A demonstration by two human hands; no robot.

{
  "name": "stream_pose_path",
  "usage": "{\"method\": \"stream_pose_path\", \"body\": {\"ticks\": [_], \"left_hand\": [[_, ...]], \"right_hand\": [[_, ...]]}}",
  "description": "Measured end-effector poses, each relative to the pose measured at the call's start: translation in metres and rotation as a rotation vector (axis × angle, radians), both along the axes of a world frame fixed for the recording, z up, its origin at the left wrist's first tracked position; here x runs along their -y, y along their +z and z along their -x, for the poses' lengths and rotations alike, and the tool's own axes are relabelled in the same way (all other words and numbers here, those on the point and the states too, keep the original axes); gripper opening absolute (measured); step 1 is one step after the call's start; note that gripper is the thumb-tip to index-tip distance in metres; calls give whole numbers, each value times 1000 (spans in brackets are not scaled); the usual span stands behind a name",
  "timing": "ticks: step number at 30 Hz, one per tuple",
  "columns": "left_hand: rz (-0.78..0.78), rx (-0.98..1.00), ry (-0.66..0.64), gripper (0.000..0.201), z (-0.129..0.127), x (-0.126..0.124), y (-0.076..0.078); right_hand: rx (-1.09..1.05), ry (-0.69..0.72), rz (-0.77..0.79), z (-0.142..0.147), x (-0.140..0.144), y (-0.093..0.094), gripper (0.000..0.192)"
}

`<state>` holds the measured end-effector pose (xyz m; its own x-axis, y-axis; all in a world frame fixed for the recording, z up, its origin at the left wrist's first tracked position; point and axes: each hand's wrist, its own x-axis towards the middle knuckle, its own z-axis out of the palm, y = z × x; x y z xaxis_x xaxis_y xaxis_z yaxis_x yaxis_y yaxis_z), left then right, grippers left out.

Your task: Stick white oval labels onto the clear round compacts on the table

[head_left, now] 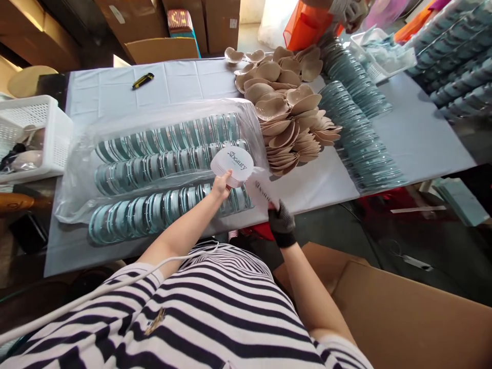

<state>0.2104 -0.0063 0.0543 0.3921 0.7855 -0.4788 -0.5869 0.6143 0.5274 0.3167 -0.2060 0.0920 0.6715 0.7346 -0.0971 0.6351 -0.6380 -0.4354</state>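
Observation:
My bare left hand [223,185] is closed on a stack of white oval cards [232,161] with "beauty" printed on top, held over the table. My right hand [282,220], in a dark grey glove, pinches a single printed card [261,190] near the table's front edge; that card is smeared by motion. Beneath and left of the stack, rows of round clear-and-teal cases [165,166] stand on a translucent plastic bag [154,120]. Beyond the cards lies a heap of beige cup-shaped pads [286,120], some nested together.
Stacked clear plastic shells [359,138] line the table's right part. A yellow-black box cutter [143,81] lies at the back left. White baskets stand left [57,128] and back right [400,61]. An open carton [403,307] sits at my right. Another person's hands [349,13] show at the far side.

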Motion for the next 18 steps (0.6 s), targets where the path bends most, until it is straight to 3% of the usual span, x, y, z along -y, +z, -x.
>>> {"method": "stream_pose_path", "body": {"ticks": [2, 4, 8, 12, 18], "left_hand": [[66, -13, 63, 44, 4, -7, -3], [105, -25, 88, 42, 6, -11, -7], [75, -17, 72, 40, 6, -10, -13], [62, -18, 63, 43, 4, -10, -14], [88, -17, 54, 43, 6, -11, -11]], "right_hand": [[74, 135, 138, 13, 26, -9, 40], [100, 240, 226, 28, 31, -17, 35], [121, 281, 315, 44, -4, -25, 33], [137, 294, 369, 40, -43, -26, 36], [123, 210, 362, 34, -57, -33, 37]]}}
